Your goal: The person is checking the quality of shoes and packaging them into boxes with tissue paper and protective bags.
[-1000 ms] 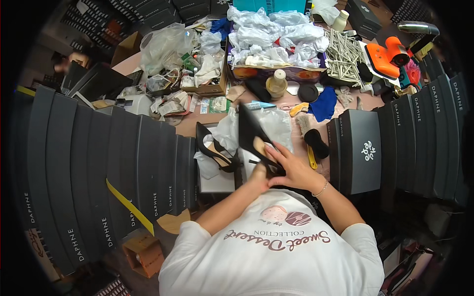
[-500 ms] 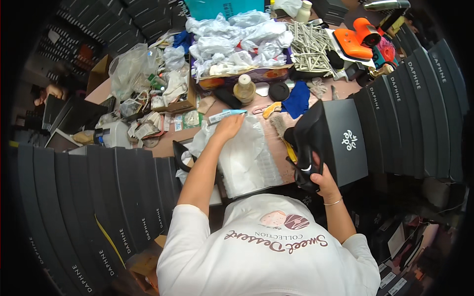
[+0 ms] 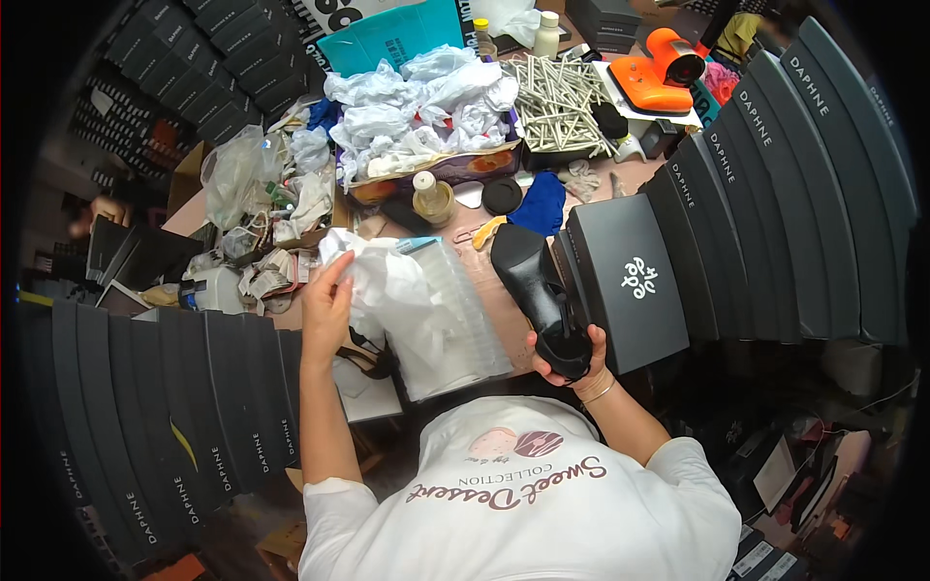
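Observation:
Gripped around its heel end, a black high-heeled shoe is in my right hand, its toe angled up and away. My left hand pinches the edge of a crumpled white tissue paper and lifts it. Beneath the tissue lies a stack of translucent white wrapping sheets on the pinkish table. Close to my left forearm, part of another black strappy shoe shows over an open white box, half hidden by the sheets.
Dark shoe boxes stand in rows at left and right. One grey box sits beside the shoe. Behind are a bin of crumpled paper, a box of whitish sticks, a pump bottle, a blue cloth and an orange device.
My left hand has moved left and nearer, drawing up white tissue paper. The shoe in my right hand has turned to show its sole and shifted left. The whole view has shifted slightly.

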Motion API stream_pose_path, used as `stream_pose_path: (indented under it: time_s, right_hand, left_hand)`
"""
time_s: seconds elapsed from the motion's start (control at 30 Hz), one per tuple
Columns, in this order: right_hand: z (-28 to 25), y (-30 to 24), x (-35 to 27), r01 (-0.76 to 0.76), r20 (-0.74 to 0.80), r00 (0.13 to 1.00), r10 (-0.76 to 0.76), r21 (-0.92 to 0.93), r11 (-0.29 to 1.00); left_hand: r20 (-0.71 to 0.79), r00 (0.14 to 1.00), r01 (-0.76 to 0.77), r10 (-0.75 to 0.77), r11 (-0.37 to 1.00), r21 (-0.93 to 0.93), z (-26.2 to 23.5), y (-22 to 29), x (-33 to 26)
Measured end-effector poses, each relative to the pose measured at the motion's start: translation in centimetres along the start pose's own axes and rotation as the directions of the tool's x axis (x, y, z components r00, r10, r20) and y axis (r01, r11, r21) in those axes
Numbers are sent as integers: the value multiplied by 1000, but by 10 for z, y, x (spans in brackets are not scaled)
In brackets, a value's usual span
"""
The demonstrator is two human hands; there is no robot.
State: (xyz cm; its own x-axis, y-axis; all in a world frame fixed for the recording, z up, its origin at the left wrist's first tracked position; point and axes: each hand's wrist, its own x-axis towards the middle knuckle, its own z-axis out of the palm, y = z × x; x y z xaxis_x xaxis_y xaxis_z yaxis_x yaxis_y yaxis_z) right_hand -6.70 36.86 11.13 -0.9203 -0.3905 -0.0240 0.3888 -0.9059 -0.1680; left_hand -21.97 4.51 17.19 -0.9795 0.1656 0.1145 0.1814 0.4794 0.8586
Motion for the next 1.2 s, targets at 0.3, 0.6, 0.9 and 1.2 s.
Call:
stream_pose_path:
  time_s: [0.3,0.6,0.9,1.2]
  right_hand:
    - [67,15,-55,-86,59,992,116,-367,926]
    - [60,74,-50,-350,-280,931,234,-500,793]
    - [85,167,-15,-254,-351,936,39,-593,764]
    - [57,159,-43,-76,-330,926,-185,-642,763]
  left_hand:
    - [170,949,-263,267,964,-45,78,4,-40]
    - [275,792,-545,546,834,-87,21,10,-151]
    - [117,744,-658,658,752,-40,0,14,-185]
    - [110,622,-751,775,631,-195,30,32,-200]
